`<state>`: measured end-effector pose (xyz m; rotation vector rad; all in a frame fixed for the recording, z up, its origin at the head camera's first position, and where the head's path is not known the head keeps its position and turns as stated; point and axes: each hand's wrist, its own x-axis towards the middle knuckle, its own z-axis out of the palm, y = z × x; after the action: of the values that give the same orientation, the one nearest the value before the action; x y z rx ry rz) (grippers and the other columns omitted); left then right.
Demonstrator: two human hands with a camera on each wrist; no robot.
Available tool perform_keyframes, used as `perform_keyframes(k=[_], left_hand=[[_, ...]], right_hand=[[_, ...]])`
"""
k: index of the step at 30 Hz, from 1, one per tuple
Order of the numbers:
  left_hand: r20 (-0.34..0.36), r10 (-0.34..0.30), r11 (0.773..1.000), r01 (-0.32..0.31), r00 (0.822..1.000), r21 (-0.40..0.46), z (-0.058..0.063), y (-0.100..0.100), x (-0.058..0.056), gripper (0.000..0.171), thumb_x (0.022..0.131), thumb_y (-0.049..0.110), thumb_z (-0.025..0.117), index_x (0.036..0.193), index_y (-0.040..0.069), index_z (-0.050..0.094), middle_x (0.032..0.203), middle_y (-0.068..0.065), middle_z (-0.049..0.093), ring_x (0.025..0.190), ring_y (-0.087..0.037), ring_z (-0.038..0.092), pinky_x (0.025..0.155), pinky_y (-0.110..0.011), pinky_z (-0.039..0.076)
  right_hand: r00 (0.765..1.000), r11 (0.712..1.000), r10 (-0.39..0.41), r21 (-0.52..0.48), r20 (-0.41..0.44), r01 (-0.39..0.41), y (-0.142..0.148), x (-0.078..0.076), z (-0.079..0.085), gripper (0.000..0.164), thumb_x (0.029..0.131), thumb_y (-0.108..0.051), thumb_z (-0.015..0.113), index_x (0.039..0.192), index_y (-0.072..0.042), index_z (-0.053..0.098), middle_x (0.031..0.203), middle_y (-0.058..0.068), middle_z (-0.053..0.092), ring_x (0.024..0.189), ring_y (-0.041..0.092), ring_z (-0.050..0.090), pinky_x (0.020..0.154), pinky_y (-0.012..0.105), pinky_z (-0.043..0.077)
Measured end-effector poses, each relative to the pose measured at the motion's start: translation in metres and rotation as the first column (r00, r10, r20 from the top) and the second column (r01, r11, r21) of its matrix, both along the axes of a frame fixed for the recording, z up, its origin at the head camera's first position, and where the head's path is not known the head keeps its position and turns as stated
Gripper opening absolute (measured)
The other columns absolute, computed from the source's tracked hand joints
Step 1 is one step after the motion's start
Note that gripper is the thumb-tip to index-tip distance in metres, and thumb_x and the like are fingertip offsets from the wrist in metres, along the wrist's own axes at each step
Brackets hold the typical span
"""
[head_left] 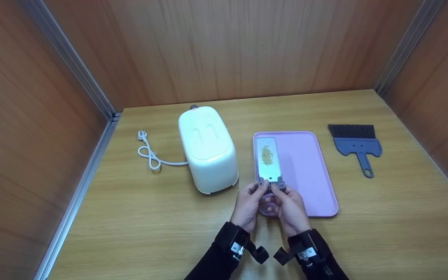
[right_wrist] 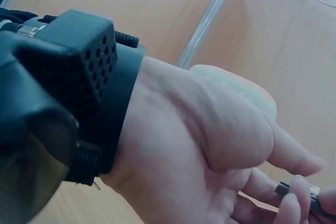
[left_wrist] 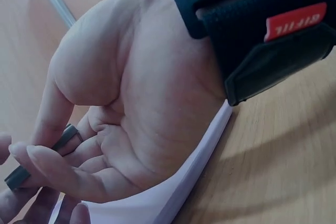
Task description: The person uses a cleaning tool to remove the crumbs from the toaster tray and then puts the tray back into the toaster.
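Note:
A slim metal crumb tray [head_left: 270, 172] with a dark grey end piece lies over the left side of a pink-purple tray [head_left: 301, 163]. Tan crumbs [head_left: 266, 155] are heaped on its middle. My left hand [head_left: 246, 203] pinches the left of the grey end piece, thumb on top. On the right of the same piece, my right hand [head_left: 292, 209] grips it likewise, thumb up and fingers curled below. In the left wrist view a strip of the grey end piece [left_wrist: 65, 137] shows between thumb and fingers. The right wrist view shows its edge [right_wrist: 315, 203] at the fingertips.
A white toaster [head_left: 210, 151] stands left of the pink-purple tray, its cord and plug [head_left: 142, 135] lying on the table [head_left: 150, 225]. To the right lies a blue brush [head_left: 358, 146] with black bristles. Wooden panels [head_left: 224, 50] enclose the back and sides.

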<state>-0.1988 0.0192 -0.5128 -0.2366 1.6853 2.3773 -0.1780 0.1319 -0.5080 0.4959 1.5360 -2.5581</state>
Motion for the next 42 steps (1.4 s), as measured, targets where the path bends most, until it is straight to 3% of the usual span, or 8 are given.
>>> perform_keyframes(k=[7, 12, 22, 30, 35, 42], left_hand=[[0.024, 0.012, 1.0, -0.012, 1.0, 0.027, -0.002, 0.002, 0.001, 0.029, 0.094, 0.025, 0.068, 0.106, -0.001, 0.07, 0.1, -0.004, 0.07, 0.097, -0.016, 0.059, 0.089, -0.027, 0.046], [0.036, 0.021, 1.0, -0.022, 0.999, 0.022, -0.003, 0.002, 0.002, 0.028, 0.096, 0.026, 0.065, 0.103, -0.001, 0.069, 0.099, -0.004, 0.07, 0.097, -0.016, 0.059, 0.088, -0.027, 0.045], [0.031, 0.015, 0.999, -0.016, 0.999, 0.049, 0.004, -0.003, 0.001, 0.027, 0.098, 0.025, 0.062, 0.1, -0.001, 0.065, 0.093, -0.003, 0.065, 0.087, -0.017, 0.057, 0.081, -0.025, 0.046], [-0.007, 0.012, 1.0, -0.012, 1.0, 0.007, 0.004, -0.008, -0.003, 0.031, 0.099, 0.025, 0.06, 0.106, -0.004, 0.066, 0.096, -0.006, 0.068, 0.096, -0.018, 0.058, 0.097, -0.036, 0.044], [-0.004, 0.017, 1.0, -0.017, 1.0, 0.022, 0.003, -0.01, -0.004, 0.029, 0.1, 0.025, 0.058, 0.1, -0.003, 0.065, 0.091, -0.004, 0.067, 0.094, -0.018, 0.058, 0.092, -0.03, 0.045], [-0.005, 0.051, 0.999, -0.051, 0.999, 0.013, 0.003, -0.011, -0.005, 0.028, 0.1, 0.024, 0.058, 0.095, -0.002, 0.066, 0.083, -0.003, 0.063, 0.088, -0.018, 0.056, 0.085, -0.029, 0.043]], right_hand=[[1.0, 1.0, -0.025, 0.011, 0.003, 0.025, -0.007, -0.001, -0.001, 0.027, 0.099, -0.015, 0.058, 0.122, 0.0, 0.055, 0.093, 0.004, 0.067, 0.068, 0.011, 0.06, 0.055, 0.021, 0.052], [1.0, 1.0, -0.028, 0.002, 0.008, 0.028, -0.011, 0.0, -0.001, 0.028, 0.1, -0.014, 0.057, 0.123, 0.001, 0.054, 0.093, 0.005, 0.066, 0.067, 0.01, 0.06, 0.056, 0.021, 0.054], [1.0, 0.998, -0.008, 0.056, 0.02, 0.007, -0.012, 0.002, 0.004, 0.032, 0.097, -0.017, 0.062, 0.123, 0.001, 0.058, 0.093, 0.012, 0.066, 0.068, 0.013, 0.062, 0.057, 0.023, 0.056], [0.999, 0.995, 0.016, 0.094, 0.034, -0.02, -0.012, 0.003, 0.003, 0.037, 0.096, -0.024, 0.064, 0.122, 0.001, 0.062, 0.098, 0.016, 0.068, 0.071, 0.015, 0.064, 0.06, 0.024, 0.056], [0.999, 0.995, 0.007, 0.095, 0.032, -0.01, -0.015, 0.004, 0.0, 0.033, 0.094, -0.024, 0.067, 0.115, 0.002, 0.065, 0.087, 0.01, 0.068, 0.07, 0.015, 0.063, 0.058, 0.023, 0.053], [1.0, 0.995, 0.015, 0.094, 0.025, -0.018, -0.02, 0.006, -0.002, 0.034, 0.094, -0.025, 0.067, 0.116, 0.001, 0.065, 0.09, 0.009, 0.07, 0.068, 0.012, 0.061, 0.057, 0.021, 0.051]])
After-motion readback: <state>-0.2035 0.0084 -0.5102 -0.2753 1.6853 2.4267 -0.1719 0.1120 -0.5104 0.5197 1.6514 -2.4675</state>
